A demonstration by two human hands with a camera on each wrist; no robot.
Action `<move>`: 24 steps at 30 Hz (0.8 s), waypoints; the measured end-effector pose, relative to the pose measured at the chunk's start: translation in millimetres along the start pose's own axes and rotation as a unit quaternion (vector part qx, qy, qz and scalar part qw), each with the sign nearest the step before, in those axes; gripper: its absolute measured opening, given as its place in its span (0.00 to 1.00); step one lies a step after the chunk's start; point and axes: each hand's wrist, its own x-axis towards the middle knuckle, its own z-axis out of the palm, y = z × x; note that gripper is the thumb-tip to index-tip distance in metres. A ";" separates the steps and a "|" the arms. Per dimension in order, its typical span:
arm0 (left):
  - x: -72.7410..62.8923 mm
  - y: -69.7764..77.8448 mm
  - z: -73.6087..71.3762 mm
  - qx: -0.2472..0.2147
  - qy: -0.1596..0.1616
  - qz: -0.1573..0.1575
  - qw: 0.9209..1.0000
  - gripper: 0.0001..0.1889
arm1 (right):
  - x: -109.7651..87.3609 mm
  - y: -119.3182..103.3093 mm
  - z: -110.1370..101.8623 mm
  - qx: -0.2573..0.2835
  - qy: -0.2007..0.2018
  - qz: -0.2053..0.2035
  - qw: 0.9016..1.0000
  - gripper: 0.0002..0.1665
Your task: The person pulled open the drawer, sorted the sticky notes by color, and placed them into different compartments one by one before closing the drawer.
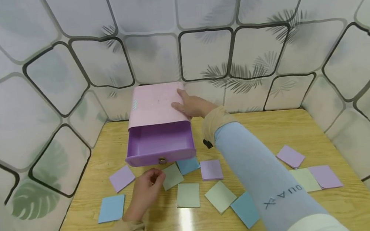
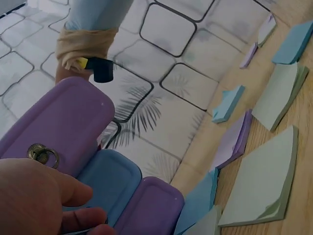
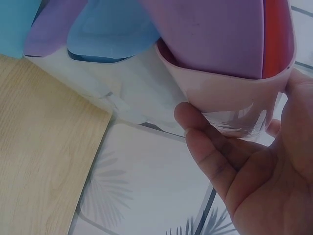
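Note:
A small stacked drawer unit (image 1: 155,103) with a pink top casing stands at the back of the table. Its top purple drawer (image 1: 162,156) is pulled out, and the visible inside holds nothing. My right hand (image 1: 191,104) grips the pink casing (image 3: 215,93) at its right side. My left hand (image 1: 145,193) hovers before the drawer front, fingers loosely bent, holding nothing. Close to it in the left wrist view hangs the brass ring pull (image 2: 43,154), apart from the fingers. Below are a blue drawer (image 2: 115,176) and another purple drawer (image 2: 151,208), both pushed in.
Sticky-note pads lie across the wooden table (image 1: 162,225): a blue pad (image 1: 111,209) and purple pad (image 1: 122,178) at left, green pads (image 1: 188,195) in front, and more (image 1: 325,177) at right. A patterned curtain (image 1: 206,54) encloses the back and sides.

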 end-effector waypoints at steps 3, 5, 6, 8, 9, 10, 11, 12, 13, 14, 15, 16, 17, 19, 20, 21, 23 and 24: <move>7.7 -2.1 2.9 0.071 -0.006 0.051 0.996 0.05 | -1.3 -0.9 -0.5 0.000 -0.001 -0.001 1.000 0.47; 14.4 -3.2 8.2 0.111 -0.015 0.090 0.990 0.08 | -1.1 -0.6 -0.4 -0.001 -0.002 -0.001 1.000 0.47; 18.0 -4.3 11.7 0.132 -0.019 0.110 0.985 0.10 | -0.8 -0.4 -0.1 -0.002 -0.003 -0.002 1.000 0.47; 25.2 -7.2 19.1 0.163 -0.027 0.151 0.975 0.14 | -0.1 0.3 0.6 -0.003 -0.003 -0.001 1.000 0.47; 28.6 -8.8 22.9 0.179 -0.031 0.169 0.969 0.16 | 0.3 0.7 1.2 -0.004 -0.003 0.000 1.000 0.47; 32.0 -10.3 26.2 0.191 -0.038 0.182 0.964 0.19 | 0.6 0.9 1.2 -0.004 -0.003 0.000 1.000 0.47; 35.2 -12.3 29.5 0.208 -0.043 0.193 0.958 0.21 | 0.6 1.0 1.3 -0.002 -0.003 0.000 1.000 0.47; 38.2 -14.2 32.7 0.226 -0.049 0.198 0.953 0.23 | 0.7 1.1 1.4 -0.002 -0.004 0.000 1.000 0.47; 40.8 -15.8 35.6 0.233 -0.059 0.196 0.951 0.25 | 0.8 1.3 1.8 -0.002 -0.005 0.001 1.000 0.47; 43.5 -17.3 38.4 0.237 -0.073 0.188 0.950 0.28 | 0.9 1.4 2.1 -0.003 -0.006 0.001 1.000 0.47; 46.0 -18.8 41.2 0.242 -0.088 0.174 0.950 0.31 | 0.9 1.4 2.5 -0.003 -0.007 0.001 1.000 0.47; 48.4 -20.4 43.6 0.242 -0.103 0.157 0.952 0.34 | 0.9 1.3 2.6 -0.004 -0.007 0.001 1.000 0.47; 50.8 -21.7 46.1 0.242 -0.118 0.138 0.953 0.36 | 0.8 1.2 2.8 -0.005 -0.006 0.001 1.000 0.47; 55.3 -24.1 50.9 0.230 -0.143 0.096 0.958 0.41 | 0.7 0.8 2.8 -0.007 -0.003 0.001 1.000 0.47; 57.4 -25.2 53.0 0.228 -0.153 0.078 0.958 0.42 | 0.6 0.6 2.7 -0.007 -0.002 0.002 1.000 0.47; 59.4 -26.4 55.2 0.227 -0.160 0.061 0.959 0.44 | 0.4 0.4 2.4 -0.006 -0.001 0.003 1.000 0.47; 62.9 -28.1 58.9 0.221 -0.167 0.034 0.960 0.45 | -0.3 -0.2 2.1 -0.004 0.000 0.004 1.000 0.47; 64.1 -28.7 60.6 0.218 -0.166 0.026 0.961 0.45 | -0.5 -0.3 1.9 -0.004 0.000 0.004 1.000 0.47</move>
